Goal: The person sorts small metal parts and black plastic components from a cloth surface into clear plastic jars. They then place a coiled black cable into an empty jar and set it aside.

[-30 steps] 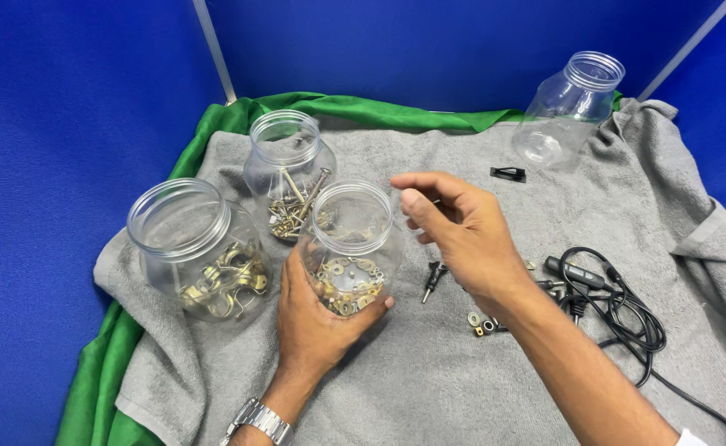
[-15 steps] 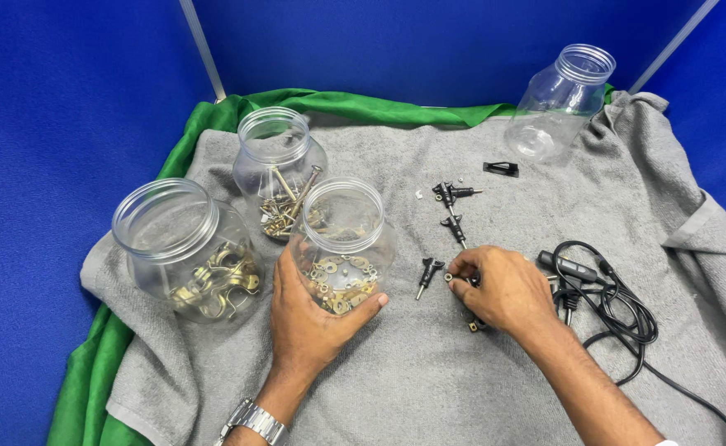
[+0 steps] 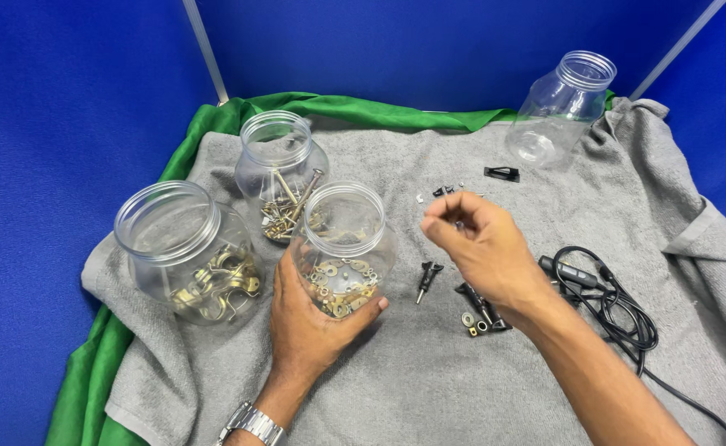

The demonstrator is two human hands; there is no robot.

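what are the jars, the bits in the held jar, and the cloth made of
Held jar: clear, glossy, likely plastic; contents show through. Washers inside: brass-coloured and silvery metal, shiny. Cloth: grey towel-like fabric, looped matte nap.

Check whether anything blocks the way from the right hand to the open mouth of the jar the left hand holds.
Nothing visible does. The right hand is raised beside the jar, its mouth uncovered, with only open air between. The left hand cups the jar's side below the rim.

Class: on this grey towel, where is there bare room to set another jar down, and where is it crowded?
Free: the near strip of the grey towel between the two forearms, and the stretch between the back jar and the tilted empty jar. Crowded: the three left jars, and the small parts beside the black cable.
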